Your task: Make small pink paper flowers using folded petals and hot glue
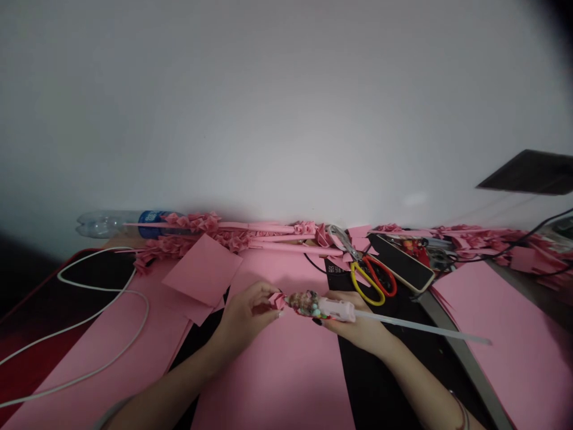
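Left hand pinched small folded pink paper piece, fingers closed on it, held above tabletop at centre. Right hand wrapped around decorated glue gun, fingers closed, nozzle touching paper piece; glue stick trailing right. I judged: keep nozzle at fold, fingertips clear of hot tip, press briefly. Surroundings, left to right: white cable, plastic bottle, loose pink sheet, row of paper flowers, scissors, phone, black wires. Plain white wall behind.

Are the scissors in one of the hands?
No, the scissors lie on the table beyond the right hand, which holds a glue gun.
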Demonstrator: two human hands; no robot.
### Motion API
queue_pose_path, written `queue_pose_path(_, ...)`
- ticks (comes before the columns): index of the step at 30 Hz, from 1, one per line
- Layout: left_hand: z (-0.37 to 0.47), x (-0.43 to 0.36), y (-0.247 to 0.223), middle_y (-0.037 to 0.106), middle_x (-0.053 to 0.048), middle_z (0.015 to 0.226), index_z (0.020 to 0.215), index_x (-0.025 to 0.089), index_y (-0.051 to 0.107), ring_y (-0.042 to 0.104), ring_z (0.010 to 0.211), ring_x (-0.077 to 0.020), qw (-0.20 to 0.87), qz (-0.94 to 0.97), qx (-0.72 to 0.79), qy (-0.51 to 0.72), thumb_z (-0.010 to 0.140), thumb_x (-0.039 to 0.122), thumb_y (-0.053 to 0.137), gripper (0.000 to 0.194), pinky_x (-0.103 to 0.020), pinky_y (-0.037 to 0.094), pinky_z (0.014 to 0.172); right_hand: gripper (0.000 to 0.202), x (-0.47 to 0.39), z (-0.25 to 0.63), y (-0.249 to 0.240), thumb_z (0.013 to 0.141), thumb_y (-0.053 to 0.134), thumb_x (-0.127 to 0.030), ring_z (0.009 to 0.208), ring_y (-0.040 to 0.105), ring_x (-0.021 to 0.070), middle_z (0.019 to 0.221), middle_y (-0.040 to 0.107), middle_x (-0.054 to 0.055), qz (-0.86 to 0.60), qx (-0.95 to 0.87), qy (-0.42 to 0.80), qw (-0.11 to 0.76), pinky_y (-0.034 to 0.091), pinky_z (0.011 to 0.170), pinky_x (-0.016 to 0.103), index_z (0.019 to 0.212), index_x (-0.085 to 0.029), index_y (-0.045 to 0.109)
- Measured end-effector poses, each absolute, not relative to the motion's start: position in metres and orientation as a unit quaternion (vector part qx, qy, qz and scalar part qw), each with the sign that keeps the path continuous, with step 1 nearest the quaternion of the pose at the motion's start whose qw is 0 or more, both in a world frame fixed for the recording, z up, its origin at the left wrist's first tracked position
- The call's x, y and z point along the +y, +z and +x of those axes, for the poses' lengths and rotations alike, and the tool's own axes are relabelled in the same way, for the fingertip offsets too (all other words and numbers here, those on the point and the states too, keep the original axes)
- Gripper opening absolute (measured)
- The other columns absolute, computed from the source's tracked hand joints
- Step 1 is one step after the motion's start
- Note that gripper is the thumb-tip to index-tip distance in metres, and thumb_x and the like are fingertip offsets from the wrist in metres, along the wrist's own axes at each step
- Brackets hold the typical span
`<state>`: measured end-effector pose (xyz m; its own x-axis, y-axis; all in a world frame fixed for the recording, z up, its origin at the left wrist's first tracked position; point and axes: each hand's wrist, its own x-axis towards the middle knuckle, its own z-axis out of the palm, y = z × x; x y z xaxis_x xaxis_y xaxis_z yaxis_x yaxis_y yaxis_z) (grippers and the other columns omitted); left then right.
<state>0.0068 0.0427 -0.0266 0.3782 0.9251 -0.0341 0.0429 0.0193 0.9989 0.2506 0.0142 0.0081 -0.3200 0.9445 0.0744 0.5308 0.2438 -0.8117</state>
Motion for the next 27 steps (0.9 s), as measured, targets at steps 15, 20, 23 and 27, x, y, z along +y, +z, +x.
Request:
queue_pose_path(15,0.0071,0.0397,-0.0227,0.07,-0.002,0.085,0.084,0.019,0.065,0.068,0.083,-0.0178,0.59,0.589,0.405,0.375,0.073,0.014,0.067,0.012,-0.028,0.053,0.077,0.022,0.0117,0.2477,0.0103,0.08,0.063,-0.026,0.055,0.047,0.0133,0.061,0.048,-0.003,-0.536,-0.736,0.314,0.27,0.035,0.051,0.026,0.064,-0.02,0.049)
queue_pose_path(20,0.007,0.0398,-0.0235,0.071,-0.004,0.087,0.085,0.018,0.064,0.068,0.085,-0.0188,0.597,0.586,0.406,0.369,0.073,0.014,0.067,0.013,-0.029,0.053,0.078,0.026,0.0106,0.247,0.0124,0.079,0.058,-0.023,0.053,0.04,0.0124,0.06,0.039,-0.005,-0.539,-0.73,0.327,0.265,0.03,0.048,0.026,0.062,-0.022,0.039)
queue_pose_path(23,0.0075,0.0401,-0.0229,0.072,-0.004,0.086,0.086,0.018,0.065,0.069,0.084,-0.019,0.591,0.588,0.412,0.368,0.073,0.014,0.067,0.013,-0.029,0.053,0.077,0.027,0.0104,0.2469,0.0115,0.079,0.057,-0.023,0.053,0.039,0.0121,0.06,0.038,-0.005,-0.536,-0.734,0.32,0.269,0.029,0.047,0.026,0.061,-0.022,0.037)
queue_pose_path(27,0.0085,0.0402,-0.0201,0.073,-0.004,0.085,0.084,0.019,0.065,0.069,0.082,-0.0193,0.591,0.584,0.419,0.366,0.072,0.015,0.067,0.013,-0.029,0.053,0.077,0.027,0.01,0.2454,0.0131,0.079,0.057,-0.024,0.053,0.04,0.0123,0.059,0.039,-0.004,-0.543,-0.727,0.321,0.271,0.03,0.047,0.025,0.061,-0.022,0.038)
